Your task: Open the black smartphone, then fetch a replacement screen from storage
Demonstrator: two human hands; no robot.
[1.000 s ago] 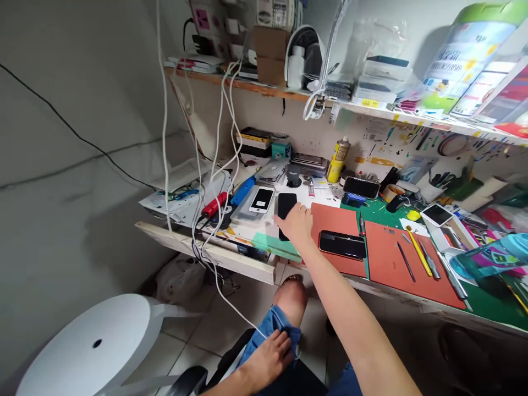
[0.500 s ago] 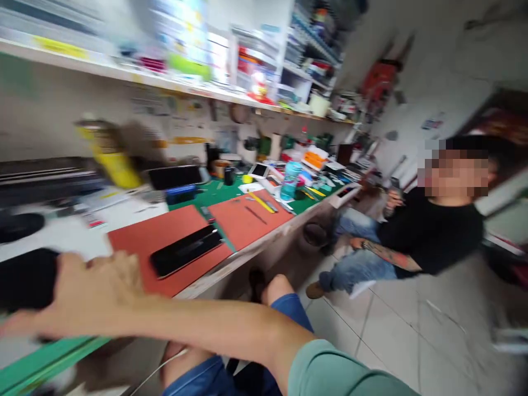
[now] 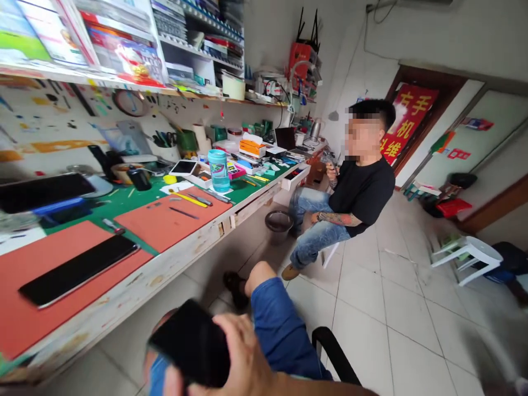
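My right hand [image 3: 245, 355] is closed around a black smartphone [image 3: 193, 344], held low over my lap, in front of the bench edge. Its dark face is turned up and tilted. A digit also lies along the phone's lower left edge; I cannot tell for sure which hand it belongs to. No other part of my left hand shows. On the bench, a second, longer black phone [image 3: 80, 269] lies on an orange mat [image 3: 25, 247], apart from my hand. A small screwdriver-like tool [image 3: 113, 225] rests beside that phone.
A second orange mat [image 3: 140, 220] carries a yellow cutter [image 3: 187, 198] and a thin dark tool [image 3: 183, 213]. Behind stands a blue bottle [image 3: 219, 170]. A person in a black shirt [image 3: 363, 187] sits by a bin [image 3: 279, 223]. A white stool [image 3: 474, 250] stands at right.
The view has swung right. My right hand, stretched out over the left of the bench with a dark object, is now drawn back over my lap with the phone.
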